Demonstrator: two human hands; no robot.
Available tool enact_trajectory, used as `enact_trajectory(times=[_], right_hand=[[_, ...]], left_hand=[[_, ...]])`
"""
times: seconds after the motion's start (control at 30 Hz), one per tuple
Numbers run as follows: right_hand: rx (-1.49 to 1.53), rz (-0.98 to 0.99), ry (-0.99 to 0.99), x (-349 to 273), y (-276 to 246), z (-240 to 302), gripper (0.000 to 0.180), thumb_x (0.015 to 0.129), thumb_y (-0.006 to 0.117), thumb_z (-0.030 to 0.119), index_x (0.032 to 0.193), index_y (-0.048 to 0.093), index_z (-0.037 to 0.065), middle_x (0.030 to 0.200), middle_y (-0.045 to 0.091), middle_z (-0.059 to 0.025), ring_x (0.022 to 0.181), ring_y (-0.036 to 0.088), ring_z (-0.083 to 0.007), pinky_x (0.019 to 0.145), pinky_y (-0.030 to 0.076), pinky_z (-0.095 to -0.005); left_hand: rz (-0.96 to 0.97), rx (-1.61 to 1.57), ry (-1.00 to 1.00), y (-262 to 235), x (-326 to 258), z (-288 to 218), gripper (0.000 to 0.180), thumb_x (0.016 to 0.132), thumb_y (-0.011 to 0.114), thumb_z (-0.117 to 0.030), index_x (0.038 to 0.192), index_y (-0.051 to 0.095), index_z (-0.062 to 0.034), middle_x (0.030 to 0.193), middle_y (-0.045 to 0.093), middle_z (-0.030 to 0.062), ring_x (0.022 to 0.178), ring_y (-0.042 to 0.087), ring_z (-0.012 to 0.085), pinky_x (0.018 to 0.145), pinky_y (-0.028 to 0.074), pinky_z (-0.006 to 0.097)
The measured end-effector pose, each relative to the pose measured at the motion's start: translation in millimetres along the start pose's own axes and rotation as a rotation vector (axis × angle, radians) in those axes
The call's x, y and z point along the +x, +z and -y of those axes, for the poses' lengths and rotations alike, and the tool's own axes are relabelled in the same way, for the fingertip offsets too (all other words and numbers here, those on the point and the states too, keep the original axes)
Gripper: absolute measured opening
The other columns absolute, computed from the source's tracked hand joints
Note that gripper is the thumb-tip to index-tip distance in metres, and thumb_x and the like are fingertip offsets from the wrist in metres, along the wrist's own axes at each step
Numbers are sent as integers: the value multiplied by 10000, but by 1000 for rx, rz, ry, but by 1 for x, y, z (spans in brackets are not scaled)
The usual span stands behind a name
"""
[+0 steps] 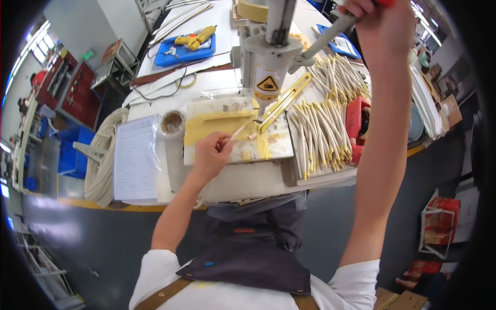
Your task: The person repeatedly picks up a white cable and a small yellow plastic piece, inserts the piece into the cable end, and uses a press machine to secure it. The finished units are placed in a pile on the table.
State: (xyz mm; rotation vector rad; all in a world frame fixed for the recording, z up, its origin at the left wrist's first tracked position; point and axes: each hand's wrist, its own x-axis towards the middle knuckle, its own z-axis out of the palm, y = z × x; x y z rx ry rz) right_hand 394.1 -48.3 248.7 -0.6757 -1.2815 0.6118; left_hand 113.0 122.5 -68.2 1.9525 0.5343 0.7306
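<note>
My left hand (213, 155) pinches a thin white cord (238, 131). The cord's far end reaches under the tip of a grey hand press (271, 61). Below that tip lies a white block (194, 155) with yellow tape (217, 125) stuck across it. My right hand (385, 28) is raised at the upper right, fingers wrapped round the press's lever (328, 37), whose end is red. A yellow strip or ruler (285, 103) lies slanted beside the press tip. Right of the block are bundled white cord pieces (321, 137) with yellow ends.
A roll of tape (172, 123) and a sheet in a plastic sleeve (135, 157) lie to the left. Beyond them hangs coiled white cord (103, 160). A blue tray (178, 56) holds a yellow glue gun (199, 38). A red tape dispenser (356, 124) stands right of the bundles.
</note>
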Motion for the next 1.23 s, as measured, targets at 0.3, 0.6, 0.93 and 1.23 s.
enact_trajectory(times=[0.3,0.6,0.93,1.23], right_hand=[[-1247,-618,49,-104,33,-133,352,879,688,181,1158,685,-34,1157,707,-193,1098,680,-323,980,500,-379],[-1502,252,475,-158,28,-243,192,710,678,114,875,750,46,1180,619,-203,1140,562,-404,982,467,-474],[-1316,272,453,-147,27,-242,195,651,663,53,821,670,-40,916,635,-167,913,626,-382,828,496,-413],[-1287,143,415,-157,24,-239,201,671,678,21,864,727,-5,1093,718,-126,1068,659,-326,964,491,-408]], left_hand=[[-144,-302,-149,-11,-10,4,206,889,702,-28,1083,672,35,753,637,7,636,575,32,554,450,203],[-208,-392,-189,-19,-38,-16,240,925,709,-87,1144,631,-23,839,640,0,598,553,31,511,449,231],[-665,681,-146,-170,-166,-72,67,889,713,-99,941,722,-58,926,736,133,818,720,322,711,572,385],[-1232,1200,445,-306,-92,-110,95,917,713,-103,1010,728,-85,936,746,52,813,728,251,712,558,326]])
